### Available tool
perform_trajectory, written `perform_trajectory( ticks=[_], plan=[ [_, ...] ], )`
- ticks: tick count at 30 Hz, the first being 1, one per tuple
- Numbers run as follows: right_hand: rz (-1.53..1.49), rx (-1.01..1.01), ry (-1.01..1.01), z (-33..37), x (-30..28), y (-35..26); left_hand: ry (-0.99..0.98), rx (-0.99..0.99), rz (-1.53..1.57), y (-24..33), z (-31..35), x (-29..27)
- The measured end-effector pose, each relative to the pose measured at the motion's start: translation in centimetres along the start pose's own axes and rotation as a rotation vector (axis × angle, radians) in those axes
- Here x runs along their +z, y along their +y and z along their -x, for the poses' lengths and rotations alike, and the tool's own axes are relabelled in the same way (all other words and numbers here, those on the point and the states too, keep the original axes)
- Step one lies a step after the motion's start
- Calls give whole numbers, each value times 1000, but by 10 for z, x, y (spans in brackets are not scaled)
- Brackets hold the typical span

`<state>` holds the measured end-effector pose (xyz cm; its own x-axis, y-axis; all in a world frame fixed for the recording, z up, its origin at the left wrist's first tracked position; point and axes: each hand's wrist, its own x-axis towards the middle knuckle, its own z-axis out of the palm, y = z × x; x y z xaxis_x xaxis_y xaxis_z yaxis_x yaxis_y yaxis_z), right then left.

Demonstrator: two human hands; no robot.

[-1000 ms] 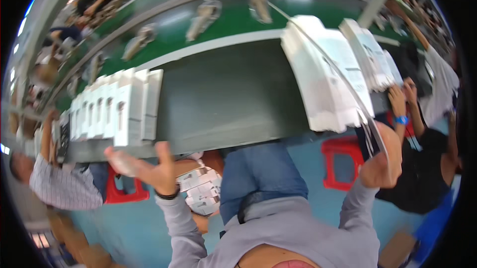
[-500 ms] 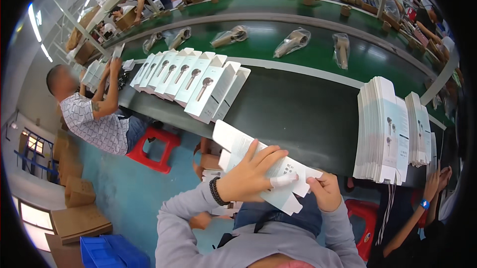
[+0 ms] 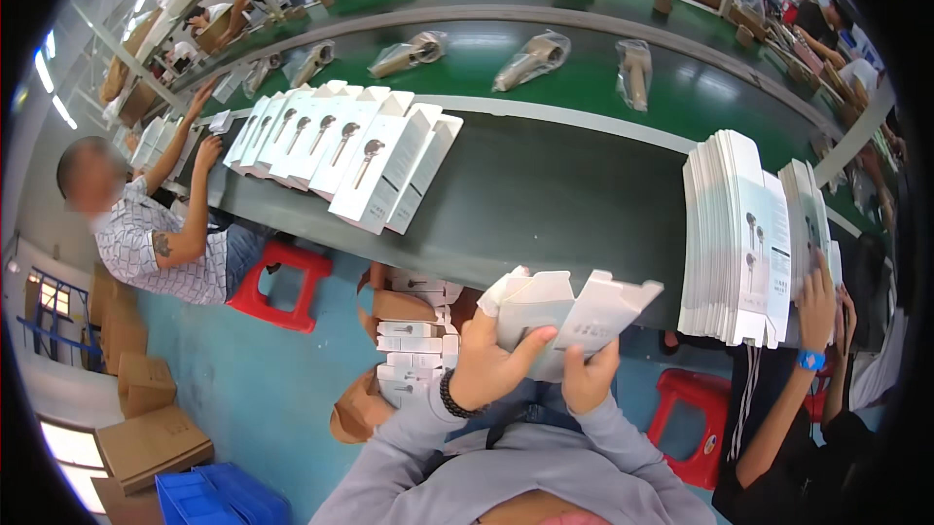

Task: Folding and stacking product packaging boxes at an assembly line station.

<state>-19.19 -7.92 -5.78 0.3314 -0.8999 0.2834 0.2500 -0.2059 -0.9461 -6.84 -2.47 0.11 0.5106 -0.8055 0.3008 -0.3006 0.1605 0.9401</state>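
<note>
In front of my waist, a light blue-white folding carton is held upright between both hands, its end flaps spread at the top. My left hand is closed on its left side, thumb across the near face, white tape round one finger. With thumb and fingers my right hand grips the lower part of the right panel, which leans out to the right. On the black bench ahead stands a row of opened cartons with shower-head pictures. A thick stack of flat cartons stands at the right.
Bagged shower heads lie on the green conveyor beyond the bench. One co-worker sits at the left; another's hand touches the right-hand cartons. A cardboard box of cartons and red stools are below.
The carton has gone from flat and slanted to upright, its panels parted. My left hand has turned from lying over it to gripping its side. The right co-worker's hand has risen to the cartons.
</note>
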Motion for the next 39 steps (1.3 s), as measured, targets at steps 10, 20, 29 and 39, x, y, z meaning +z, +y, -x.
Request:
perform_trajectory(
  ticks=[10,20,29,39],
  plan=[
    [-211,187,-211,-20,-23,10,-456,-300,813,-51,25,10],
    [-125,-7,-224,-36,-10,5,-207,-218,346,-61,17,13],
    [-183,146,-437,-18,-12,21,-209,351,-198,-44,-2,0],
    [174,36,-469,-19,-19,20,-352,273,-305,-30,-19,-13]
  ],
)
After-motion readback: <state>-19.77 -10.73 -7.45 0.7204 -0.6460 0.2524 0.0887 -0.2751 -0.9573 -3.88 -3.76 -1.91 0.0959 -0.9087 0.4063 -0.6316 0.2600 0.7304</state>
